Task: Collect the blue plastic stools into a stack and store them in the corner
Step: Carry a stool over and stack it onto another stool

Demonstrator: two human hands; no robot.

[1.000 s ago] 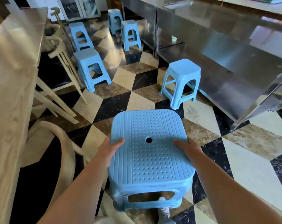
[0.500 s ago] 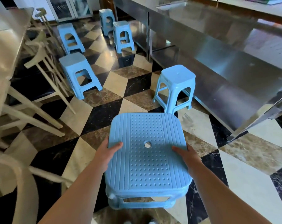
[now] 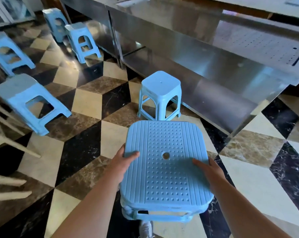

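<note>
I carry a stack of blue plastic stools [image 3: 165,170] in front of me, its dotted seat with a round hole facing up. My left hand [image 3: 123,161] grips the seat's left edge, thumb on top. My right hand [image 3: 208,169] grips the right edge the same way. Just ahead stands a single blue stool [image 3: 160,95] beside the steel counter. Another blue stool [image 3: 27,102] stands at the left. Further back are three more: one at the far left [image 3: 7,50], one by the counter leg [image 3: 82,42], and one behind it [image 3: 55,23].
A long stainless steel counter [image 3: 214,57] with a lower shelf runs along the right. Pale wooden chair legs [image 3: 6,140] reach in from the left edge. The floor is checkered marble [image 3: 87,107]. My shoe [image 3: 146,229] shows below the stack.
I have walked forward with the stack; the lone stool by the counter is now closer, right beyond the carried seat. Both hands keep the same grip.
</note>
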